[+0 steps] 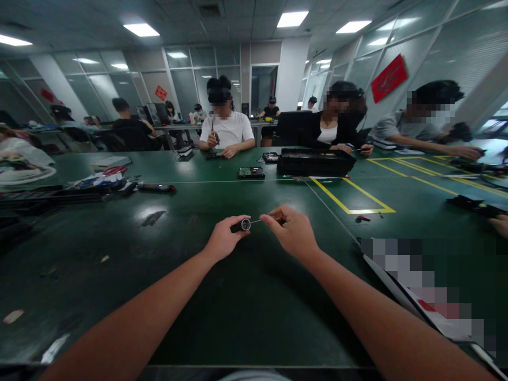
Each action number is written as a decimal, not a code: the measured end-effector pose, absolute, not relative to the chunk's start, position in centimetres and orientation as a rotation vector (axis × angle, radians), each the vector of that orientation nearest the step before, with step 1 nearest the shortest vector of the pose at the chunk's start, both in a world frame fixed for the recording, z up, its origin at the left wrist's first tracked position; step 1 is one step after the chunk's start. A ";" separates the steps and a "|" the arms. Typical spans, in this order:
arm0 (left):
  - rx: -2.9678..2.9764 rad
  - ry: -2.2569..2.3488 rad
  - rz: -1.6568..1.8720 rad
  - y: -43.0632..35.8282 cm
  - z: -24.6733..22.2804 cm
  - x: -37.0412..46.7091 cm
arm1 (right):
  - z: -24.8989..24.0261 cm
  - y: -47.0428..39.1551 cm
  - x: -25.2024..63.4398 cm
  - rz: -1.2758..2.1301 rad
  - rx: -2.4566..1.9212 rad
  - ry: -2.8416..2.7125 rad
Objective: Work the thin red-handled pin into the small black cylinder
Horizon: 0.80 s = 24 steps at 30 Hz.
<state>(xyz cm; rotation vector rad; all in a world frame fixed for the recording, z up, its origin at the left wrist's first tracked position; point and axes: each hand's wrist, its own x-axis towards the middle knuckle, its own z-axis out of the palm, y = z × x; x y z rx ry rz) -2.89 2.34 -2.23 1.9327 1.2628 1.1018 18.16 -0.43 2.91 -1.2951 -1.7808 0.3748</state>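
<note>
My left hand (pixel 227 237) is closed round a small dark cylinder (pixel 245 225) whose round, light-rimmed end faces me. My right hand (pixel 292 231) pinches a thin metal rod (pixel 256 221) between thumb and fingers, just right of the cylinder. The rod's left end reaches the cylinder's side; whether it enters it cannot be made out. Both hands are held above the middle of the green table (pixel 238 317).
Across the table lie a green circuit board device (pixel 251 172) and a long black case (pixel 315 162). At left are a screwdriver (pixel 156 188), red-handled scissors (pixel 115 170) and black parts. Several people sit around. A white-edged object (pixel 405 293) lies at right.
</note>
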 end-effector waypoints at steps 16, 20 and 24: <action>1.977 1.291 1.064 2.0 -1.8 -2.8 | 3.5 -0.1 18.6 0.359 -1.406 -1.858; 1.965 1.293 1.069 2.1 -1.9 -2.9 | 3.4 -0.4 18.4 0.403 -1.330 -1.872; 1.942 1.304 1.090 2.3 -2.0 -2.9 | 3.4 -0.7 18.3 0.450 -1.260 -1.912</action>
